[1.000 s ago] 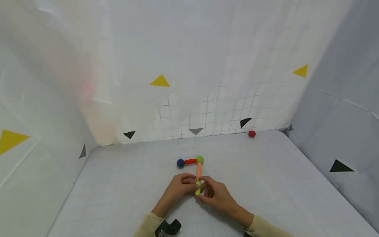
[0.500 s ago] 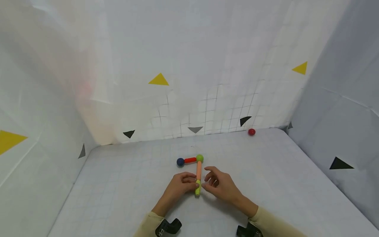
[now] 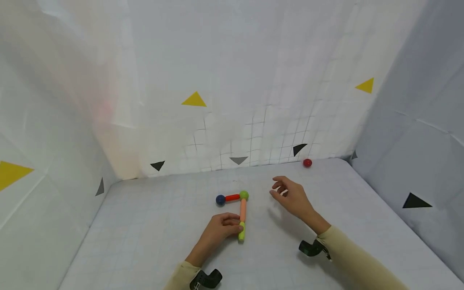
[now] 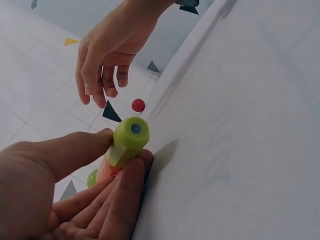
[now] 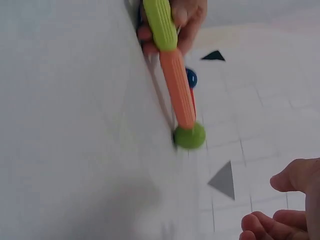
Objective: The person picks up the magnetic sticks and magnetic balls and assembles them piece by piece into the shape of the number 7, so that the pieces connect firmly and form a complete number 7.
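Note:
My left hand [image 3: 219, 228] pinches a yellow-green ribbed rod [image 4: 129, 142] between thumb and fingers, low over the table. End to end with it runs an orange rod [image 5: 178, 89], whose far end meets a green ball [image 3: 244, 195]. From that ball a red rod [image 3: 232, 197] goes left to a dark blue ball [image 3: 220, 200]. A bluish round spot marks the near end of the yellow-green rod in the left wrist view. My right hand [image 3: 291, 198] hovers right of the joined pieces, fingers loosely bent, holding nothing.
A red ball [image 3: 307, 162] lies at the back right of the white table [image 3: 152, 225], near the back wall. White sheets with yellow, black and grey triangles enclose the back and sides. A black camera sits on each wrist.
My right hand has let go of the yellow-green rod and moved away to the right and farther back, toward the red ball. The left hand keeps its hold in the same place.

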